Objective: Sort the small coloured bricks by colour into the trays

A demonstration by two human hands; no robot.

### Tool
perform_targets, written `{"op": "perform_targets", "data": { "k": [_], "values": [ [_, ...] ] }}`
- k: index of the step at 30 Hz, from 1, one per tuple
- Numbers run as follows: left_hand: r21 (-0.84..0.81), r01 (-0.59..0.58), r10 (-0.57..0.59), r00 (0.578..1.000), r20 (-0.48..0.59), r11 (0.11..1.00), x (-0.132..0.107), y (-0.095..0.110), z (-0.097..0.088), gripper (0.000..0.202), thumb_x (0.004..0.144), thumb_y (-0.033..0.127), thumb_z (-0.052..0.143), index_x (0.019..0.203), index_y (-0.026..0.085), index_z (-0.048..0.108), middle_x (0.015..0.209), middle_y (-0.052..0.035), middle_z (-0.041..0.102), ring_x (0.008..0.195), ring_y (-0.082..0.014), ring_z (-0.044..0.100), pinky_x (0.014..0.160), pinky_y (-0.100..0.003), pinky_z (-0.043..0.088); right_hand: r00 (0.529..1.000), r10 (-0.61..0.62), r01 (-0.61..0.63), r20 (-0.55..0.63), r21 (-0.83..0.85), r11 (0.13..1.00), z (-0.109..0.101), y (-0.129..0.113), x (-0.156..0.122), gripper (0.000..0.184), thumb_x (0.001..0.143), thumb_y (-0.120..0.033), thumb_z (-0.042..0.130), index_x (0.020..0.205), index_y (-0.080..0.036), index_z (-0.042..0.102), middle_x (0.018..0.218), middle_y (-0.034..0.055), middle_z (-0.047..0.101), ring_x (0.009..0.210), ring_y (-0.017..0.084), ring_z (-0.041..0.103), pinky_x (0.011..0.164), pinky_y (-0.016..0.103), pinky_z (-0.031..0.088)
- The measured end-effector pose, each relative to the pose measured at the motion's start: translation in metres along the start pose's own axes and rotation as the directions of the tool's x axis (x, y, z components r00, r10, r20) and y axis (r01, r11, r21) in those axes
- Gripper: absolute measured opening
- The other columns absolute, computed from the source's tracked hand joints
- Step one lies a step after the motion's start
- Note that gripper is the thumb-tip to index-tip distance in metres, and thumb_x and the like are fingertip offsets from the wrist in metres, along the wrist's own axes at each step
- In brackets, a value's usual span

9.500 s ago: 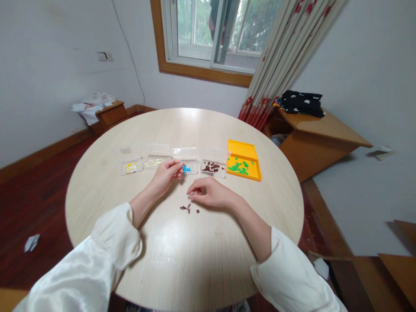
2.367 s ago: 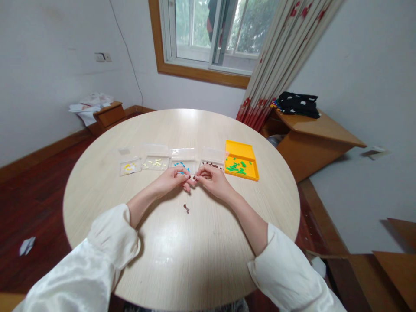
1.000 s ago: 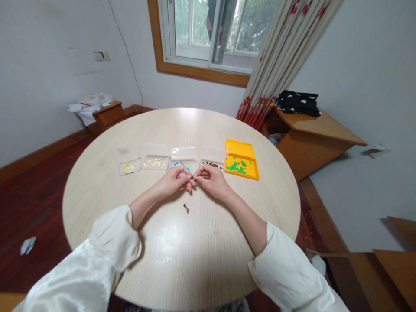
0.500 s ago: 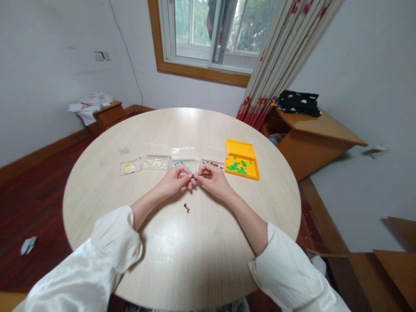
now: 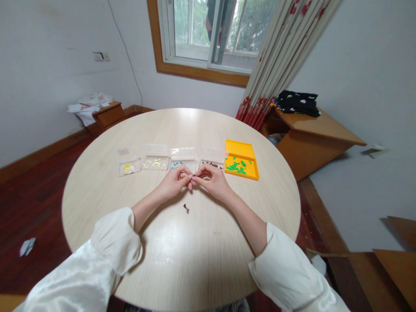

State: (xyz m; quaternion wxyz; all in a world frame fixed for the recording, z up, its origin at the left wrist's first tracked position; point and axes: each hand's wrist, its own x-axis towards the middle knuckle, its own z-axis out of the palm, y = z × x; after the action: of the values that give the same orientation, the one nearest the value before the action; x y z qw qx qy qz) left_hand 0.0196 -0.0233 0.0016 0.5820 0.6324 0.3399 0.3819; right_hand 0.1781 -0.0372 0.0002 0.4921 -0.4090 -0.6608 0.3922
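Observation:
My left hand (image 5: 177, 180) and my right hand (image 5: 212, 180) meet above the middle of the table, fingertips touching. Both pinch at a tiny dark brown building brick piece, mostly covered by the fingers. Just nearer to me, a small cluster of brown and greyish bricks (image 5: 186, 209) lies on the tabletop. Behind my right hand stands a clear box with brown bricks (image 5: 212, 164). A clear box with blue bricks (image 5: 177, 164) is behind my left hand, partly hidden by it.
Farther left on the round table (image 5: 156, 251) are a clear box of pale yellow bricks (image 5: 156, 163) and a smaller one with yellow pieces (image 5: 129, 167). To the right, an open orange box (image 5: 255, 173) holds green bricks (image 5: 238, 166). All boxes have raised lids.
My right fingers have shifted slightly, with the thumb now closer against the left fingertips. The brick cluster and boxes stay where they were.

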Motion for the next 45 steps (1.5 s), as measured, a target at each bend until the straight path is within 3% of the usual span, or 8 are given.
{"op": "perform_targets", "data": {
  "k": [8, 15, 25, 45],
  "values": [
    [-0.003, 0.013, -0.013, 1.0, -0.008, 1.0, 0.001, -0.002, -0.003, 0.028, 0.077, 0.039, 0.062, 0.072, 0.017, 0.046, 0.061, -0.0004, 0.064, 0.049, -0.0099, 0.057, 0.055, -0.025, 0.046, 0.999, -0.005, 0.006, -0.04, 0.023, 1.0, -0.004, -0.003, 0.002, 0.021, 0.067, -0.03, 0.069, 0.066, -0.018, 0.051, 0.066, -0.0018, 0.059, 0.064, 0.011, 0.059, 0.064, 0.026, 0.05],
    [0.023, 0.041, -0.04, 0.997, -0.065, 0.999, 0.002, -0.003, -0.005, 0.027, 0.077, 0.04, 0.06, 0.071, 0.017, 0.047, 0.059, 0.0006, 0.063, 0.047, -0.009, 0.054, 0.052, -0.023, 0.042, 0.992, 0.04, -0.029, -0.122, 0.096, 0.995, -0.02, -0.005, 0.007, 0.025, 0.062, -0.032, 0.074, 0.069, -0.019, 0.054, 0.068, -0.0018, 0.059, 0.063, 0.011, 0.06, 0.065, 0.027, 0.05],
    [0.055, 0.059, -0.054, 0.995, -0.083, 0.997, 0.002, 0.0, -0.005, 0.024, 0.079, 0.037, 0.057, 0.068, 0.017, 0.049, 0.058, 0.0003, 0.062, 0.048, -0.009, 0.053, 0.053, -0.023, 0.041, 0.974, 0.154, -0.123, -0.165, 0.186, 0.975, -0.028, 0.01, 0.013, 0.024, 0.059, -0.032, 0.074, 0.074, -0.017, 0.062, 0.071, 0.0009, 0.066, 0.067, 0.014, 0.065, 0.071, 0.031, 0.053],
    [0.073, 0.06, -0.055, 0.996, -0.068, 0.996, 0.002, 0.0, -0.006, 0.024, 0.079, 0.037, 0.057, 0.068, 0.017, 0.05, 0.059, 0.0, 0.062, 0.048, -0.0096, 0.054, 0.053, -0.024, 0.043, 0.949, 0.191, -0.163, -0.249, 0.129, 0.978, -0.035, 0.021, 0.018, 0.026, 0.064, -0.029, 0.072, 0.086, -0.016, 0.066, 0.082, 0.0055, 0.071, 0.07, 0.015, 0.068, 0.074, 0.033, 0.056]
  ]
}}
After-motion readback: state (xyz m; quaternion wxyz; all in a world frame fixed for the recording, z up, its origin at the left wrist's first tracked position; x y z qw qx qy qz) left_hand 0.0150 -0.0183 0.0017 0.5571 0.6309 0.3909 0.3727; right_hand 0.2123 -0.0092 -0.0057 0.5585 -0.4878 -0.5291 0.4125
